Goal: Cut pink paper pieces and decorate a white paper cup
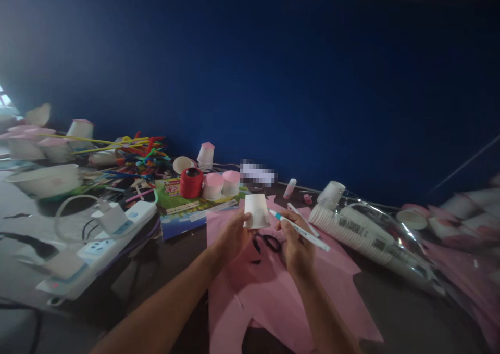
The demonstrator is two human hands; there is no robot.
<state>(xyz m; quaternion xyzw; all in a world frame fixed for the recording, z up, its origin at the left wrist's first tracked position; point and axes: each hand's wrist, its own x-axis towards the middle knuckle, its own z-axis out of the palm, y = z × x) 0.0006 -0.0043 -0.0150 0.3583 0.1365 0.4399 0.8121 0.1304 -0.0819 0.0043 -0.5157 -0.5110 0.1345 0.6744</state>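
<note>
My left hand (233,235) grips a white paper cup (257,211) by its left side; the cup is upside down, its narrow end up. In my right hand (297,242) is a white marker (308,234) with a blue-green band near its tip, which points at the cup's right side. Whether the tip touches the cup I cannot tell. Beneath both hands lies cut pink paper (269,296), with black-handled scissors (272,242) on it, partly hidden by my right hand. Another white pen-like stick (295,211) lies just behind that hand.
A plastic sleeve of stacked paper cups (367,231) lies to the right. Behind my hands stand a glue stick (289,188), pink-topped cups (213,186) and a red thread spool (191,183). At left are a power strip (101,250), a white bowl (47,181) and colourful pipe cleaners (146,151).
</note>
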